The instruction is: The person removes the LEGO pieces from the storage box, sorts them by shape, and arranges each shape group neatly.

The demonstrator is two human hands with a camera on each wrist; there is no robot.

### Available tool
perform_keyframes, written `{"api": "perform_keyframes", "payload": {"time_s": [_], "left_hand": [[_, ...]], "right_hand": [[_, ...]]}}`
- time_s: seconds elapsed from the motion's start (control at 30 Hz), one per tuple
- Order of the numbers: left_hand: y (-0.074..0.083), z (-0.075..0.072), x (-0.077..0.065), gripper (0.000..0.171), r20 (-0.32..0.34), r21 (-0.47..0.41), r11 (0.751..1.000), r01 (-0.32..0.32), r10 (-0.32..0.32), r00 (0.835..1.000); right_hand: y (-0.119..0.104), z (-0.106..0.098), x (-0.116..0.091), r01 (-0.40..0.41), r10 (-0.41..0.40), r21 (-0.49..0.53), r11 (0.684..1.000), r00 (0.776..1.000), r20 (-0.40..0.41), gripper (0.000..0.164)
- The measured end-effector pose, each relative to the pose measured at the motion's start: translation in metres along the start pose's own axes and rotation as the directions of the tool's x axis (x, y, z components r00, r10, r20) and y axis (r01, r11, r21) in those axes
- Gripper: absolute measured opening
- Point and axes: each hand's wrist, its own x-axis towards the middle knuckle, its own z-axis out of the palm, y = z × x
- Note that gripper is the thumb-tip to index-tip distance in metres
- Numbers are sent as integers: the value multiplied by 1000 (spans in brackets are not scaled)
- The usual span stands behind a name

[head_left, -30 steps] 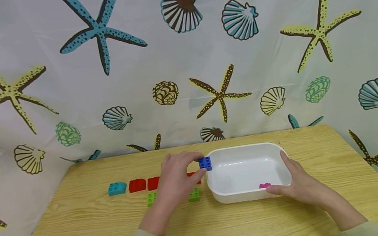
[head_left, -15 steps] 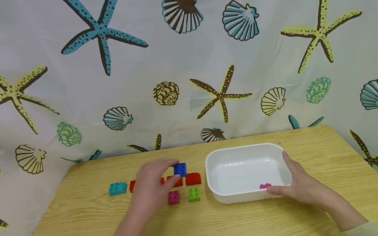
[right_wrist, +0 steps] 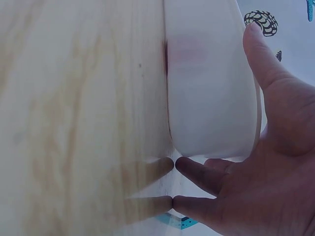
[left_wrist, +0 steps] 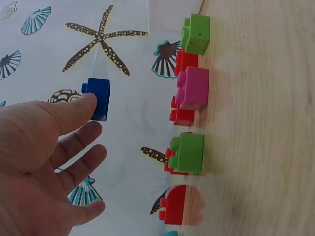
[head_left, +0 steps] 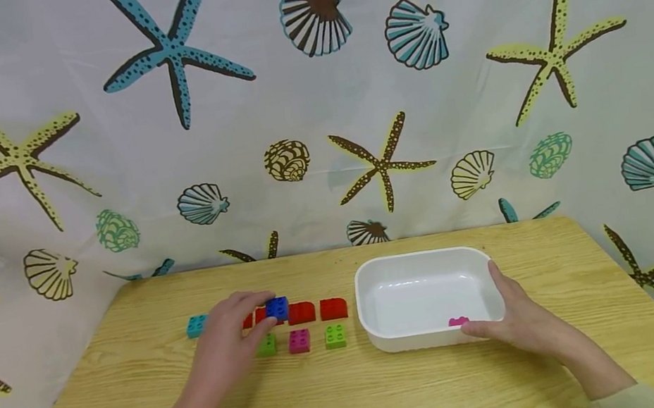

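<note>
My left hand (head_left: 225, 340) pinches a blue toy building brick (head_left: 277, 309) between thumb and fingers, above the row of red bricks (head_left: 301, 313). In the left wrist view the blue brick (left_wrist: 101, 99) is at the thumb tip, while the other fingers are spread loosely below. At the right, my right hand (head_left: 526, 316) holds the near right corner of a white plastic container (head_left: 428, 339), thumb over the front rim and fingers along the end wall. Inside, against the front wall, a pink brick (head_left: 457, 321) shows partly.
In front of the red row lie a green brick (head_left: 335, 337), a magenta brick (head_left: 299, 341) and another green brick (head_left: 266, 344). A teal brick (head_left: 195, 326) is at the row's left end, partly behind my left hand. A shell-patterned cloth (head_left: 311, 106) hangs behind the wooden table (head_left: 359, 406).
My left hand has carried the blue brick leftward from the container's left rim to above the red bricks. My right hand and the container have stayed in place.
</note>
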Motion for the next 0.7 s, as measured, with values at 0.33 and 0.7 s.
{"api": "perform_keyframes", "payload": {"time_s": [0.33,0.7], "left_hand": [[-29,-9,-10,38,23,63,997,43,-44,999],[-54,-15,-11,39,24,73,996,42,-44,999]], "right_hand": [[3,1,2,6,-6,-12,1000,1000,-8,143],[1,1,0,-5,5,-3,1000,1000,-5,142]]}}
